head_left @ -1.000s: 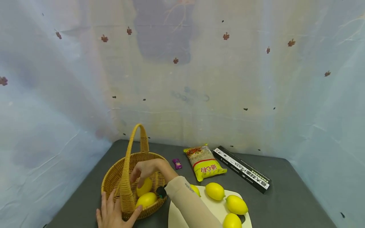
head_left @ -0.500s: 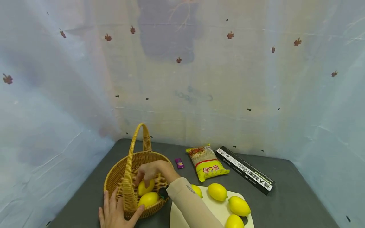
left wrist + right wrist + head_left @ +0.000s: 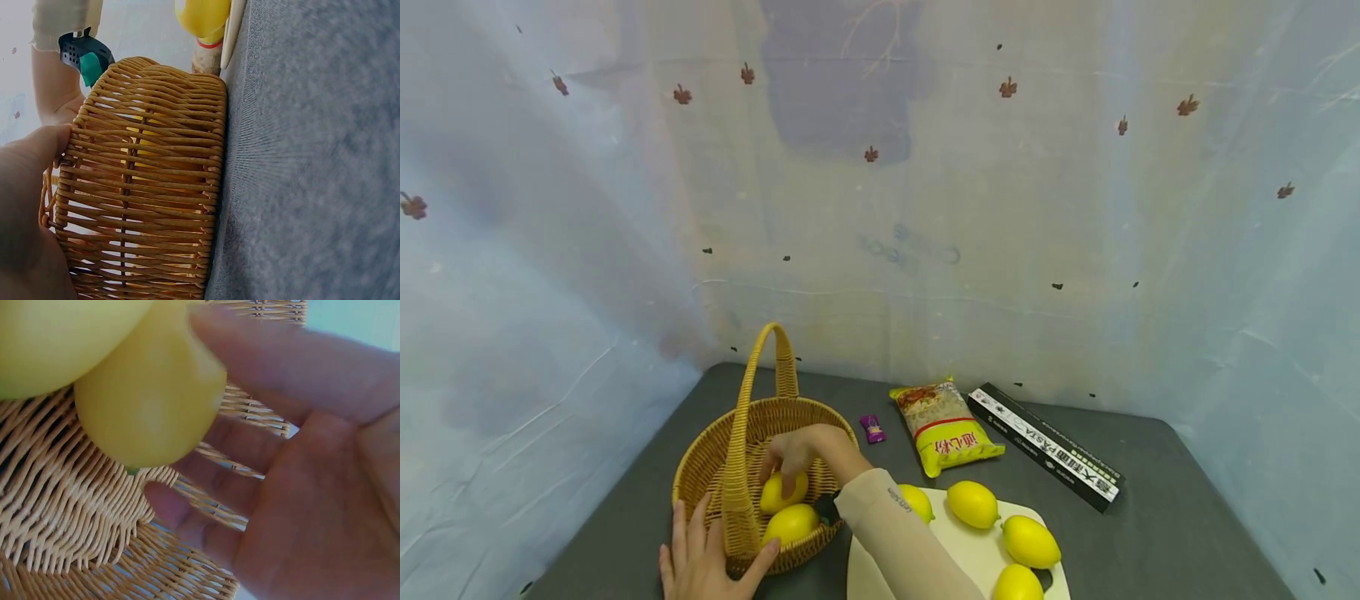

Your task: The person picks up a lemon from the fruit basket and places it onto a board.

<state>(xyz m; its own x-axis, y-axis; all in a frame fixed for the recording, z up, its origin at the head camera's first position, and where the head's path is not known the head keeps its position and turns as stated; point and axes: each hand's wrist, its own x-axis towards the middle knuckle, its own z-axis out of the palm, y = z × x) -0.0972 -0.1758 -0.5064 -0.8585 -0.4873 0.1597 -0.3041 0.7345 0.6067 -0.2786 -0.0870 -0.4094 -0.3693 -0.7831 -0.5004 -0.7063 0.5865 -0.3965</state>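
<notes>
My right hand reaches down into the wicker basket and holds a yellow lemon. In the right wrist view, the thumb lies on one side of this lemon and the fingers curl at the other. A second lemon rests beside it in the basket. My left hand is spread over the basket's near left rim, its fingers straight. In the left wrist view, the left thumb touches the rim.
A cream board bearing several lemons lies right of the basket, partly under the right sleeve. Behind are a small purple packet, a yellow pasta bag and a long black pasta box. The basket's tall handle arches beside the right hand.
My right hand has gone slightly lower around the lemon in the basket. The left hand has stayed at the rim. The whole head view has shifted a little.
</notes>
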